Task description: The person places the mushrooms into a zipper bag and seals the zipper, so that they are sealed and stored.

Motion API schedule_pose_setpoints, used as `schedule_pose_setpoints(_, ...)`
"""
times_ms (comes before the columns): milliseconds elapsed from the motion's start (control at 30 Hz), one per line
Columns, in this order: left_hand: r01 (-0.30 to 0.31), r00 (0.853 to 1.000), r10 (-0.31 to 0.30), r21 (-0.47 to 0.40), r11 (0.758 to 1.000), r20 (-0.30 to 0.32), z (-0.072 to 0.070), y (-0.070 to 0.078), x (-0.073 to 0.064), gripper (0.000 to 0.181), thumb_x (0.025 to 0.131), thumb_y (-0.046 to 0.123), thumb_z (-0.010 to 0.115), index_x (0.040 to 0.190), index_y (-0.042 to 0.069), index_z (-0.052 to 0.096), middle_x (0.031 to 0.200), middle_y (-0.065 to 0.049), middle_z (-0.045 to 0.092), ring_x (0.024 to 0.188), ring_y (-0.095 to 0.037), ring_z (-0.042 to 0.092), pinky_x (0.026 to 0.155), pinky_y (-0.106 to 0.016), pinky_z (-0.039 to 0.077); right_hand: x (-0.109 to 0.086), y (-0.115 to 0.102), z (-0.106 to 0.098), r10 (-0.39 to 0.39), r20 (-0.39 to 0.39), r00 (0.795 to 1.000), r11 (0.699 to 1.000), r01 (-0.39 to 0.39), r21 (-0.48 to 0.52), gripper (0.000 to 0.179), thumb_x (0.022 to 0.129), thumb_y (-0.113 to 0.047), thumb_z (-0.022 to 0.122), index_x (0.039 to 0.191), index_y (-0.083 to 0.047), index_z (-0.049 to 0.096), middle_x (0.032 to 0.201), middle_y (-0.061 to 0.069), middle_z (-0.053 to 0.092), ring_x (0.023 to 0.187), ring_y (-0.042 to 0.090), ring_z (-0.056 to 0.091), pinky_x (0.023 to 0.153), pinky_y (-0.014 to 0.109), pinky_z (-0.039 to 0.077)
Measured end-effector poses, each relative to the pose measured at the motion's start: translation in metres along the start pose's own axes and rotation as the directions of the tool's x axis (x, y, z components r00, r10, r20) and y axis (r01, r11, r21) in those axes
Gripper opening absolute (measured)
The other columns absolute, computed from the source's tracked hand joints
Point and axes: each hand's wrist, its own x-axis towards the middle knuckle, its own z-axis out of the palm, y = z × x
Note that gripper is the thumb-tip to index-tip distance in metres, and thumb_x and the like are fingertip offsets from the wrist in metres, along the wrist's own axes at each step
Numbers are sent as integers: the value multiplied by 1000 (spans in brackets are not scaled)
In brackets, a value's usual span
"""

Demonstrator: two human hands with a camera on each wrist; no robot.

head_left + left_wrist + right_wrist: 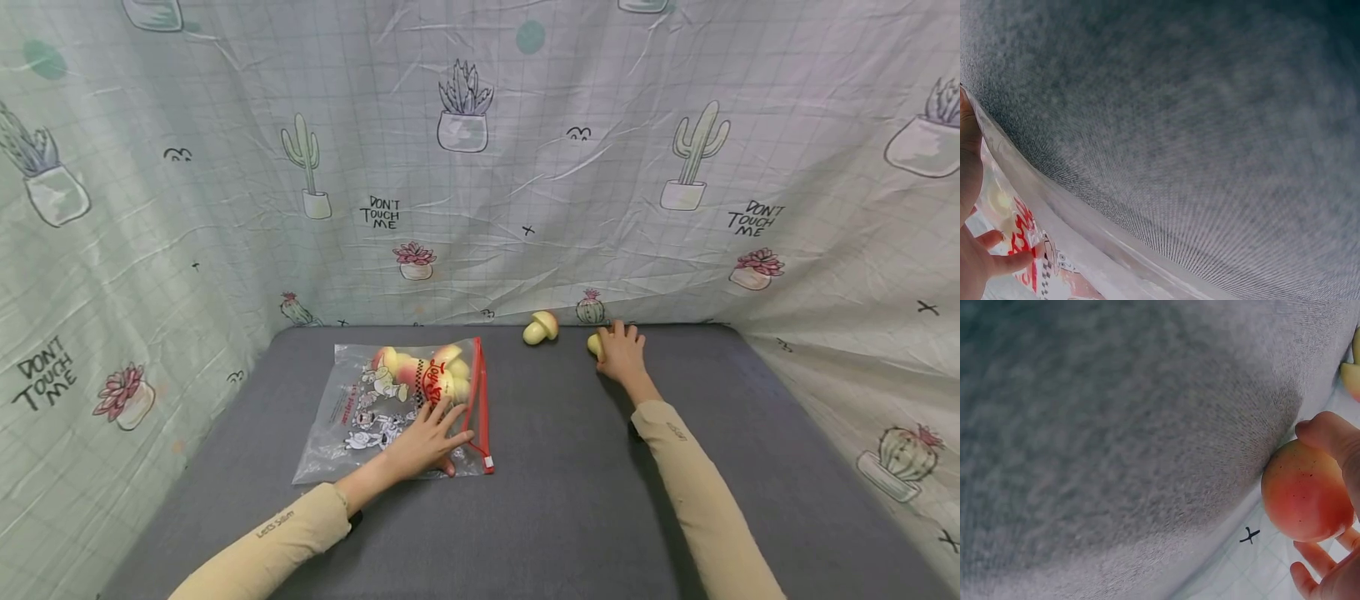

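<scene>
My right hand (622, 350) is at the far edge of the table with its thumb and fingers around a mushroom (1304, 494). In the right wrist view this mushroom's rounded cap is red and yellow with small dark specks; its other end is hidden. On the clear zip bag (318, 446) rests my left hand (423, 442), fingers spread over the printed plastic near the red zip edge (483, 408). Several yellow and red mushrooms (386, 360) show through the bag. Another mushroom (542, 327) lies tipped between the bag and my right hand.
A dark grey cloth-covered table (555, 500) lies beneath everything. Behind it and along both sides hangs a pale curtain (525, 192) printed with potted plants and lettering. The zip's white slider (489, 462) sits at the bag's near right corner.
</scene>
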Motion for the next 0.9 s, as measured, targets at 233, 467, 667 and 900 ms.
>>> schedule_pose_setpoints(233, 6, 1000, -6, -3, 1000, 27, -1, 1, -1, 65, 67, 61, 48, 124, 29, 50, 133, -13, 41, 122, -40, 38, 87, -52, 42, -7, -1, -2, -20, -16, 1000, 1000, 20, -7, 62, 68, -21, 74, 120, -4, 46, 114, 24, 36, 97, 46, 38, 78, 55, 31)
schedule_pose_setpoints(467, 3, 1000, -2, -9, 1000, 26, 0, 3, -1, 66, 67, 61, 49, 125, 29, 50, 133, -14, 41, 122, -40, 38, 87, -52, 42, -11, -4, -3, -90, -32, 995, 996, 89, -28, 61, 68, -24, 72, 121, -6, 46, 115, 22, 45, 98, 44, 36, 76, 57, 31)
schedule_pose_setpoints(667, 0, 1000, 1, -10, 1000, 7, 2, 1, 0, 65, 68, 60, 50, 124, 28, 50, 133, -15, 40, 122, -40, 38, 86, -52, 42, -12, -11, -6, -133, -45, 990, 990, 130, -56, 64, 69, -25, 72, 124, -7, 46, 117, 17, 50, 97, 42, 37, 76, 56, 31)
schedule_pose_setpoints(900, 0, 1000, 0, -5, 1000, 13, 3, 1, 0, 65, 67, 61, 49, 125, 29, 50, 133, -14, 39, 123, -40, 37, 87, -52, 42, -14, -17, -5, -179, -59, 982, 981, 174, -84, 66, 68, -27, 73, 125, -8, 45, 116, 14, 51, 95, 40, 39, 75, 54, 31)
